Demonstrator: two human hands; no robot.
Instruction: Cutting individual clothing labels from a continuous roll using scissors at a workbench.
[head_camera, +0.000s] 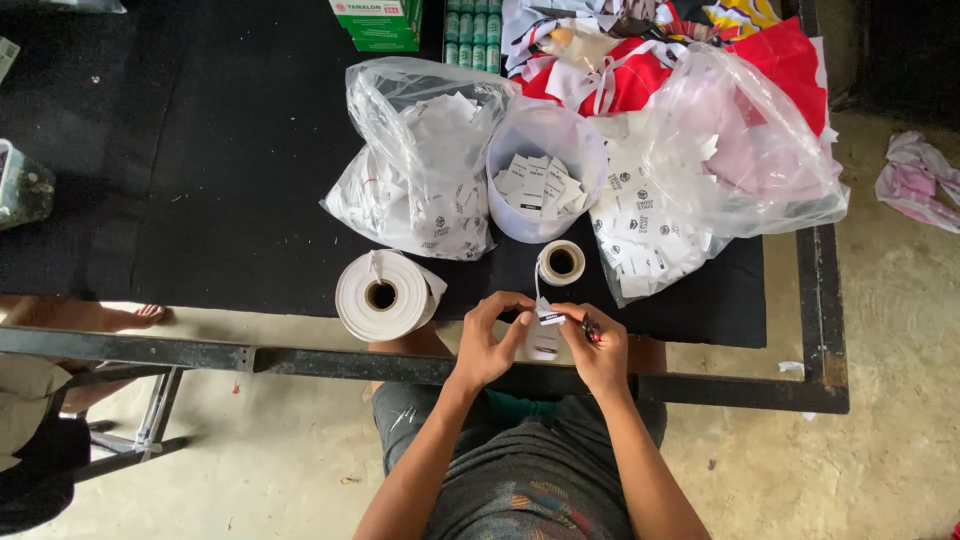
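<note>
1. Label (549, 316) is being pinched between both hands at the table's (200, 200) near edge, its white strip running up to the small roll (561, 262) at 12 o'clock.
2. Left hand (490, 340) is curling its fingertips onto the label's left end; right hand (598, 350) is closing on the right end while also gripping a small red-and-dark tool (590, 328), whose kind I cannot tell.
3. Big roll (382, 294) is lying at 10 o'clock of the hands, on its side by the edge.
4. White tub (545, 140) of cut labels is standing at 12 o'clock beyond the small roll, with a clear bag (420, 160) of labels at 11 o'clock and a second bag (740, 150) at 1 o'clock.
5. Risk, as I judge it: a tug on the strip could be dragging the light small roll off the edge, and a cut label could be slipping onto the lap or floor, since the hands are working past the tabletop.
</note>
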